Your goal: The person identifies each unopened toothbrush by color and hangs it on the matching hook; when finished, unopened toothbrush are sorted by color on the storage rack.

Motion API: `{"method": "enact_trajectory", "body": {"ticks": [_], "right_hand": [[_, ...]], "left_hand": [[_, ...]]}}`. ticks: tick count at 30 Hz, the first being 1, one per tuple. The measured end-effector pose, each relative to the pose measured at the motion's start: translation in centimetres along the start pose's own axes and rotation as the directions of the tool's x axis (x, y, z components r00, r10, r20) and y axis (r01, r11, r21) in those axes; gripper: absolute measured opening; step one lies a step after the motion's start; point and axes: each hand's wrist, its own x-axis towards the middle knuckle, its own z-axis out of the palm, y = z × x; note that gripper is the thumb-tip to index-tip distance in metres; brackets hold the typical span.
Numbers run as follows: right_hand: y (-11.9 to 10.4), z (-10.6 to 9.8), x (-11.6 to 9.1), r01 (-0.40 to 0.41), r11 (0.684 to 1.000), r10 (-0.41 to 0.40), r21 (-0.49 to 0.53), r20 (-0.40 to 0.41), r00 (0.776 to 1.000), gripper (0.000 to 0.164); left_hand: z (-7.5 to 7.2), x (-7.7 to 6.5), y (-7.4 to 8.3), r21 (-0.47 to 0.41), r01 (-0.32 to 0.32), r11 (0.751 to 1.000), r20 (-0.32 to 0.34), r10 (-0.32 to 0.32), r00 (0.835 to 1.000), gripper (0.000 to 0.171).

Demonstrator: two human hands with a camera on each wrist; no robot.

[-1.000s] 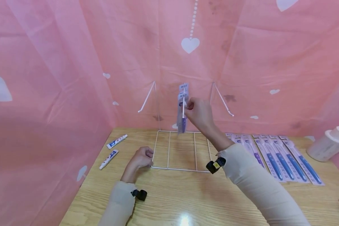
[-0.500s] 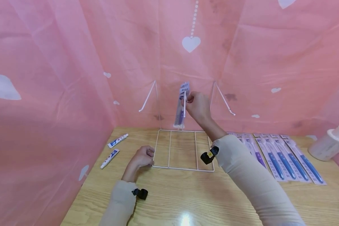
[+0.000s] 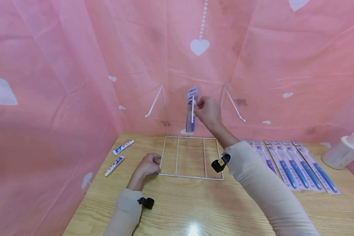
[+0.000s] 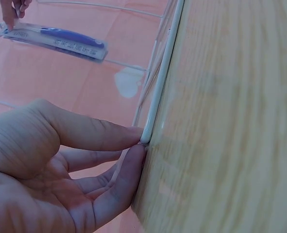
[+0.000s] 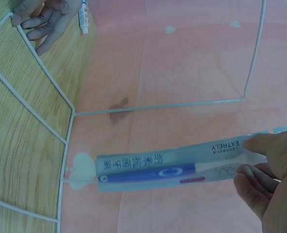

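Note:
A white wire rack (image 3: 191,177) stands on the table, its upright hooks in front of the pink cloth. My left hand (image 3: 148,164) pinches the front left corner of its base between thumb and finger, as the left wrist view shows close up. My right hand (image 3: 208,111) pinches a packaged toothbrush (image 5: 148,170) with a purple handle near the top of its pack. This pack hangs at the middle hook (image 3: 192,113), with another pack's top (image 3: 193,89) showing behind it. Two outer hooks, a left hook (image 3: 154,101) and a right hook (image 3: 234,104), carry nothing.
Several packaged toothbrushes (image 3: 295,165), purple and blue, lie in a row on the right of the table. Two small toothpaste tubes (image 3: 115,166) lie on the left. A white container (image 3: 342,152) leans at the far right. Pink cloth (image 3: 62,82) closes off the back and sides.
The right hand has moved slightly up and back along the middle hook with the toothbrush pack, which swung and now hangs nearly straight. The left hand has stayed on the rack corner.

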Motion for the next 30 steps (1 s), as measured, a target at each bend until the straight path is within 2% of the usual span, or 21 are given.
{"method": "enact_trajectory", "body": {"ticks": [5,11,13,16,19,22,27,30], "right_hand": [[1.7,-1.2,-0.6,-0.034,0.999,0.039,-0.043,0.118,0.992,0.033],[6.1,-3.2,-1.5,-0.031,0.999,0.038,-0.03,0.258,0.965,0.042],[7.8,-4.0,-2.0,-0.063,0.996,0.079,-0.061,0.301,0.95,0.041],[10.6,-4.9,-2.9,-0.082,0.984,0.131,-0.16,0.323,0.937,0.038],[13.5,-5.5,-3.8,-0.091,0.963,0.17,-0.255,0.308,0.936,0.038],[15.9,-5.6,-4.7,-0.115,0.951,0.201,-0.287,0.295,0.934,0.036],[18.9,-5.5,-6.3,-0.187,0.93,0.283,-0.316,0.294,0.913,0.031],[20.4,-5.1,-7.3,-0.225,0.913,0.338,-0.341,0.32,0.885,0.03]], "left_hand": [[0.0,0.0,-0.1,-0.003,-0.003,1.0,0.001,0.003,1.0,0.06],[-0.1,-0.2,-0.1,-0.009,0.01,1.0,-0.005,-0.01,1.0,0.06],[-0.1,-0.2,-0.1,-0.011,0.01,1.0,-0.006,-0.01,1.0,0.06],[-0.2,-0.3,-0.1,-0.016,0.007,1.0,-0.008,-0.007,1.0,0.061],[-0.4,-0.3,-0.1,-0.019,0.01,1.0,-0.013,-0.01,1.0,0.062],[-0.4,-0.5,-0.2,-0.015,0.014,1.0,-0.014,-0.014,1.0,0.063],[-0.5,-0.8,-0.2,0.001,0.003,1.0,-0.005,-0.003,1.0,0.062],[-0.6,-0.9,-0.1,0.014,-0.028,1.0,0.005,0.028,1.0,0.062]]}}
